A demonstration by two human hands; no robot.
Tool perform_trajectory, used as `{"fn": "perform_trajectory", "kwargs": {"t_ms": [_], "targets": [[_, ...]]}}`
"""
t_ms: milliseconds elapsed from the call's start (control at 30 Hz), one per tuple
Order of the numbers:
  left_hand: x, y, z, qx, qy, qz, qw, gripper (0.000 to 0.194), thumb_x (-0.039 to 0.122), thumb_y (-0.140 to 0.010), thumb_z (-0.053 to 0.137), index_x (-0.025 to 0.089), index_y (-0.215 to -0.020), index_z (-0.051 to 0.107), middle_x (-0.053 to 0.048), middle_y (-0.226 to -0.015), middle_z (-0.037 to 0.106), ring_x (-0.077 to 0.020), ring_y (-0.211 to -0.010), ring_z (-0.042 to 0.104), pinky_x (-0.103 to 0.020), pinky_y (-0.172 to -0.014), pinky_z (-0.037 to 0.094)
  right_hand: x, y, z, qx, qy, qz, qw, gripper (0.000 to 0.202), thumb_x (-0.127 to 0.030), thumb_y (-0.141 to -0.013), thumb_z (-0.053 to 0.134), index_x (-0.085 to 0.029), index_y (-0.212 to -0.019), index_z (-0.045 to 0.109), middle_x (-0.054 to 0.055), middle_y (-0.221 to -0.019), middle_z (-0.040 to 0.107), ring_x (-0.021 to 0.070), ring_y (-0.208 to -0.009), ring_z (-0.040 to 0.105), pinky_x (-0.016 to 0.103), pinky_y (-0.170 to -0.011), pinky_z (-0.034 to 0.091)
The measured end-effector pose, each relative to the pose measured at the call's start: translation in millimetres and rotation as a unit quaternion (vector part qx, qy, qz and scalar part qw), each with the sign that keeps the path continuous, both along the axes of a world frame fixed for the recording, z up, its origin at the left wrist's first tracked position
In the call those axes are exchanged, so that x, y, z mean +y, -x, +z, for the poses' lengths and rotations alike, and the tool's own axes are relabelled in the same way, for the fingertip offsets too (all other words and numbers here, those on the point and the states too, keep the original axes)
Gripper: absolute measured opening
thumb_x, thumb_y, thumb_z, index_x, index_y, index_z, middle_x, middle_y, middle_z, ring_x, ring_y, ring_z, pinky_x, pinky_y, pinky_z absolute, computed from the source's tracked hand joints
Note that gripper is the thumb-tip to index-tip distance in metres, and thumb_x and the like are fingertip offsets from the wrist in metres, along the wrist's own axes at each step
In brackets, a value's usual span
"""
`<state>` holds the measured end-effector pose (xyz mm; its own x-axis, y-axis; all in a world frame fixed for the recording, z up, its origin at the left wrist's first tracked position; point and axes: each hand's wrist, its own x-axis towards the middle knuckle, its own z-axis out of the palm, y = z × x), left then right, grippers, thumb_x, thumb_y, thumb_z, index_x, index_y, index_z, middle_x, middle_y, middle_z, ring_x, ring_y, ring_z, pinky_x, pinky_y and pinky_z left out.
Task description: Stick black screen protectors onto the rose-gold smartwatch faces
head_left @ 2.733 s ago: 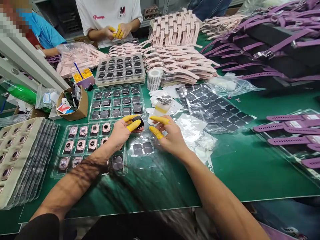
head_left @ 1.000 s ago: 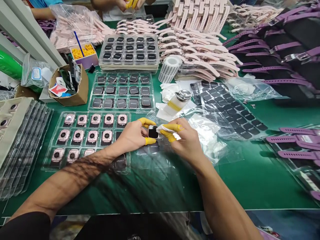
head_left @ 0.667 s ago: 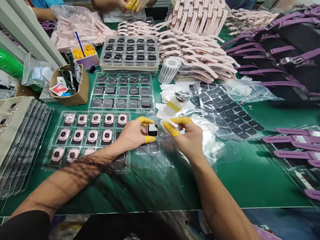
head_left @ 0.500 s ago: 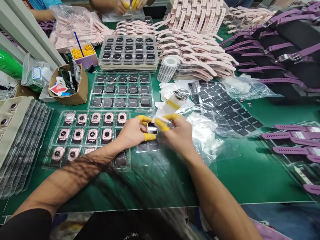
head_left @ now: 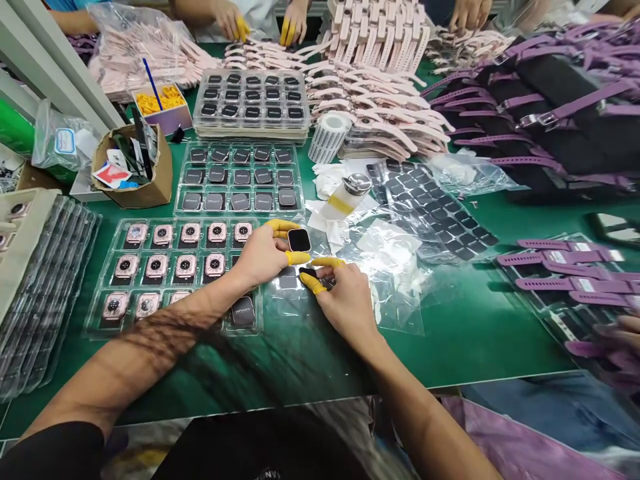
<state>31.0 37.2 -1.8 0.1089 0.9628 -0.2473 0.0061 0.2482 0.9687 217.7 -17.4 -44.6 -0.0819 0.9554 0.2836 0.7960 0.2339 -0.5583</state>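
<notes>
Between yellow-covered fingertips, my left hand (head_left: 267,252) grips a watch body (head_left: 299,240) with its dark screen facing up. Just right of it and lower, my right hand (head_left: 343,287) pinches a small black film piece (head_left: 309,272) above a clear sheet that bears a black square (head_left: 287,279). Left of my hands lies a clear tray (head_left: 114,267) with pink watch bodies, sensor side up, in several compartments. Part of that tray is hidden under my left forearm. A black square (head_left: 243,311) sits in its lower right compartment.
Behind stand a second tray (head_left: 177,193) of black squares, a label roll (head_left: 330,137) and a pump bottle (head_left: 347,195). Black film sheets (head_left: 435,207) lie right of it. Pink straps (head_left: 375,100) and purple straps (head_left: 560,283) surround the area. Other people's hands show at the back and right edge.
The white cloth-like item has left my right hand, which has moved lower and now holds a black piece. The watch body has tilted screen up. A person's hand has appeared at the right edge.
</notes>
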Motion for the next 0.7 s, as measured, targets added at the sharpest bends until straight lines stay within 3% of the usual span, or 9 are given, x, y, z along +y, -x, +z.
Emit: {"fn": "perform_trajectory", "kwargs": {"t_ms": [233, 367, 433, 533, 633, 700], "targets": [[1, 2, -1.8, -0.006, -0.014, -0.002, 1.000, 0.060, 0.013, -0.056, 0.096, 0.014, -0.110, 0.071, -0.007, -0.098, 0.074, -0.0123, -0.070, 0.062, -0.032, -0.073, 0.055, -11, -3, 6.1, -0.045, -0.072, 0.017, 0.996, 0.015, -0.024, -0.098, 0.056, -0.028, -0.096, 0.070, 0.007, -0.094, 0.080, 0.0289, -0.084, 0.070, 0.052, -0.082, 0.051], [0, 1, -1.6, -0.007, -0.022, 0.007, 1.000, 0.057, 0.011, -0.058, 0.095, 0.014, -0.110, 0.070, -0.007, -0.097, 0.073, -0.0126, -0.072, 0.063, -0.032, -0.075, 0.055, -24, 3, 6.5, -0.067, -0.100, 0.079, 0.990, 0.026, -0.014, -0.094, 0.055, -0.033, -0.100, 0.071, 0.010, -0.119, 0.077, 0.0382, -0.113, 0.070, 0.064, -0.090, 0.055], [0, 1, -1.0, -0.003, -0.023, 0.005, 1.000, 0.056, 0.010, -0.059, 0.094, 0.014, -0.110, 0.070, -0.006, -0.095, 0.073, -0.0139, -0.074, 0.063, -0.033, -0.076, 0.054, -28, 5, 6.4, -0.067, -0.087, 0.072, 0.991, 0.026, -0.015, -0.094, 0.055, -0.034, -0.097, 0.072, 0.012, -0.115, 0.076, 0.0397, -0.107, 0.070, 0.064, -0.083, 0.058], [0, 1, 0.6, -0.003, -0.020, -0.003, 1.000, 0.056, 0.010, -0.061, 0.093, 0.014, -0.112, 0.069, -0.006, -0.096, 0.072, -0.0142, -0.074, 0.063, -0.034, -0.077, 0.054, -31, 2, 11.9, -0.009, -0.009, 0.078, 0.997, 0.020, -0.021, -0.096, 0.057, -0.034, -0.094, 0.073, 0.011, -0.101, 0.075, 0.0351, -0.091, 0.073, 0.058, -0.072, 0.063], [0, 1, 2.4, 0.000, -0.009, -0.005, 1.000, 0.054, 0.008, -0.064, 0.091, 0.015, -0.112, 0.068, -0.006, -0.099, 0.072, -0.0131, -0.074, 0.063, -0.032, -0.075, 0.054, -30, -7, 28.1, 0.082, 0.126, 0.140, 0.979, 0.010, -0.034, -0.096, 0.065, -0.033, -0.094, 0.075, 0.009, -0.132, 0.071, 0.0341, -0.121, 0.071, 0.059, -0.098, 0.064], [0, 1, 3.2, 0.001, -0.005, -0.010, 1.000, 0.054, 0.005, -0.065, 0.089, 0.016, -0.113, 0.067, -0.005, -0.096, 0.072, -0.0129, -0.074, 0.063, -0.031, -0.075, 0.054, -28, -15, 41.4, 0.129, 0.218, 0.200, 0.946, 0.012, -0.041, -0.093, 0.071, -0.031, -0.092, 0.079, 0.006, -0.156, 0.058, 0.0349, -0.145, 0.057, 0.059, -0.118, 0.052]]}}
